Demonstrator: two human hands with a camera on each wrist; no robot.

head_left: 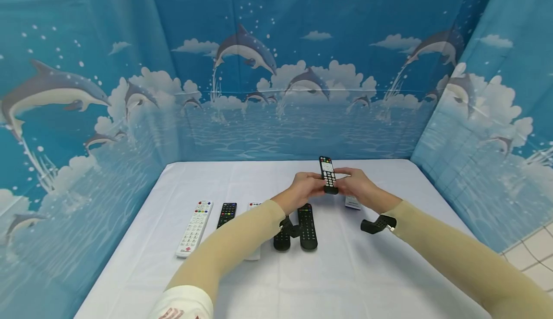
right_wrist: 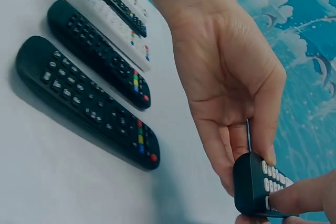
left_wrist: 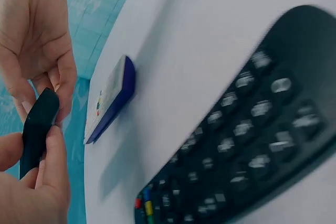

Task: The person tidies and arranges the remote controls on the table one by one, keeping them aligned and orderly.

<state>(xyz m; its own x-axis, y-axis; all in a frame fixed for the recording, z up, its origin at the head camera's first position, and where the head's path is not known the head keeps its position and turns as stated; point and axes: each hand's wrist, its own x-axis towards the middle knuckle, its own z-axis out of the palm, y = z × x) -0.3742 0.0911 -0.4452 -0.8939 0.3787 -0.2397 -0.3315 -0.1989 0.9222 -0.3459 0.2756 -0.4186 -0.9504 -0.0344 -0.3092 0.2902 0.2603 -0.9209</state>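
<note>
Both hands hold a black remote control with white buttons, raised above the far part of the white table. My left hand grips its left edge. On the other side my right hand holds it, the thumb lying over the lower buttons in the right wrist view. That view shows the remote's dark lower end between the hands. From the left wrist, the remote appears edge-on and dark. Below the right hand lies a white remote with a blue underside, mostly hidden in the head view.
A row of remotes lies left of the hands: a long white one, a small black one, a white one partly under the left forearm, and two larger black ones. A dolphin-print curtain borders the table.
</note>
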